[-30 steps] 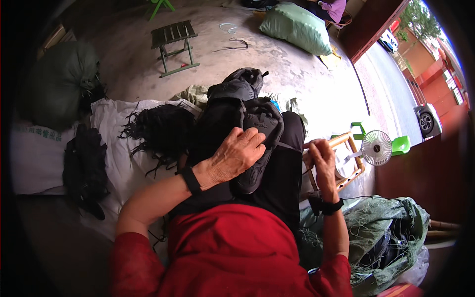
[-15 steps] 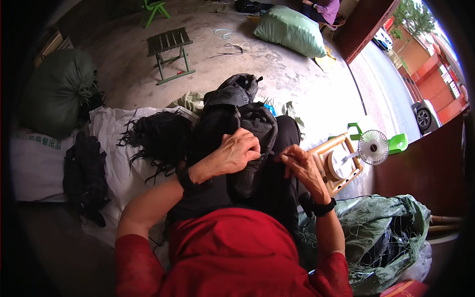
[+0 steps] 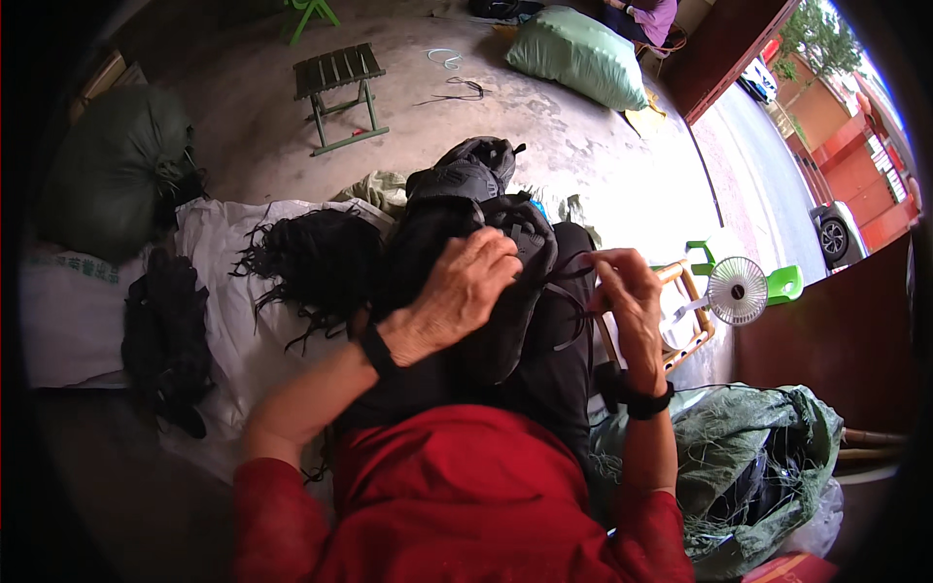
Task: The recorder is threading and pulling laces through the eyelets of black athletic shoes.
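A red-shirted person (image 3: 462, 476) slants the left hand (image 3: 462, 293) toward upper right, fingers curled, grip unclear; the right hand (image 3: 632, 296) stands nearly upright. At frame centre, an elongated black fabric shoe (image 3: 506, 330) runs near vertical, rounded end pointing down; the right pinches a thin black lace (image 3: 571, 275).

The left hand (image 3: 462, 289) covers part of the black shoe (image 3: 503, 345); its fingertips are hidden, so what they pinch cannot be told. At 3 o'clock, the right hand (image 3: 630, 296) is blurred: its hold on the black lace (image 3: 573, 276) is unclear, and it hides part of the bamboo frame (image 3: 707, 328). The top edge cuts off a person (image 3: 654, 17) at 1 o'clock and a green stool (image 3: 309, 17) at 11 o'clock.
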Demonstrator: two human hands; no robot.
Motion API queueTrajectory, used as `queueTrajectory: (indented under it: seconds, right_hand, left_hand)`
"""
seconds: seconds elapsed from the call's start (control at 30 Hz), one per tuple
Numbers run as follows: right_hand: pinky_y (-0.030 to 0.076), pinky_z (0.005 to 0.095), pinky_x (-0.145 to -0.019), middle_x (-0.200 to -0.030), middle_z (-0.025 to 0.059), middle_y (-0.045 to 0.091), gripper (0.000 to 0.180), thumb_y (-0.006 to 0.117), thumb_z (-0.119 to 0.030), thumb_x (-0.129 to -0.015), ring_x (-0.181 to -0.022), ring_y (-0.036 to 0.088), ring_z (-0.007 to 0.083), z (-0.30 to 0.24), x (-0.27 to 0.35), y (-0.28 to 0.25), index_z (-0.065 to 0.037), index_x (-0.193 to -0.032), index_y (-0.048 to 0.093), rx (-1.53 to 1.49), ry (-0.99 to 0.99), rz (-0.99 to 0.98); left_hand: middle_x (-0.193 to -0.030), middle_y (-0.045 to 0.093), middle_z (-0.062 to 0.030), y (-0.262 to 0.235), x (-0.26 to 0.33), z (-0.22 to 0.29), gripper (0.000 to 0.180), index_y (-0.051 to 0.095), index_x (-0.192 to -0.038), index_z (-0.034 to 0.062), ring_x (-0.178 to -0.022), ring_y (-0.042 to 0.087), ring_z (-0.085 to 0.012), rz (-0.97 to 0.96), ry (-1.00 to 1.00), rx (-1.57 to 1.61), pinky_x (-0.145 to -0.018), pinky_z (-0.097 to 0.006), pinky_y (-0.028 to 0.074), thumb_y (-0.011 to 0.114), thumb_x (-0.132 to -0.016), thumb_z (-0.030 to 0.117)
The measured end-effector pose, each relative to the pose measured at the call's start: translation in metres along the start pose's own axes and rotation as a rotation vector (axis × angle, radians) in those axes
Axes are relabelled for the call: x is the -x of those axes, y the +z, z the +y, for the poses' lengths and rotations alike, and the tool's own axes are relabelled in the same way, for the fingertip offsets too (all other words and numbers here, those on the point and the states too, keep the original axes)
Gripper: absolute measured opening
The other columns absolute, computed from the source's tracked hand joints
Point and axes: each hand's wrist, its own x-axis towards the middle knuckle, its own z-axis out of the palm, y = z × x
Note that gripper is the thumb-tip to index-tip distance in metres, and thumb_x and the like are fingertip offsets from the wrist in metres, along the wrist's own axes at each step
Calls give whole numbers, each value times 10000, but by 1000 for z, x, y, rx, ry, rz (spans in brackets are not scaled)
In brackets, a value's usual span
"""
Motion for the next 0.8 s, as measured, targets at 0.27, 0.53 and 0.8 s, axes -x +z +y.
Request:
queueTrajectory:
  seconds: [0.27, 0.53, 0.8]
  right_hand:
    - [442, 204, -526, -734, 46, 637, 178, 596, -118, -947, -562, 550, 68, 46, 31, -49, -5, -1085, 609, 111, -11, 216]
    - [485, 213, -569, -763, 52, 657, 143, 600, -151, -949, -610, 612, 93, 39, 37, 19, -20, -1004, 600, -6, 141, -130]
    - [487, 211, -570, -758, 51, 657, 163, 597, -161, -953, -621, 613, 95, 47, 36, 33, -16, -1027, 597, -6, 198, -253]
  left_hand:
    - [-793, 520, -6, -33, -29, -20, 74, 655, -634, 162, -884, 501, -182, -478, 426, -589, -798, -403, 355, 619, -694, 185]
    - [-709, 604, -28, 16, -17, -67, 72, 667, -609, 142, -866, 503, -232, -713, 116, -68, -664, -409, 354, 699, -618, 206]
    - [-778, 579, -69, -13, -26, -61, 135, 606, -624, 83, -875, 500, -250, -711, 227, -29, -689, -359, 430, 676, -671, 187]
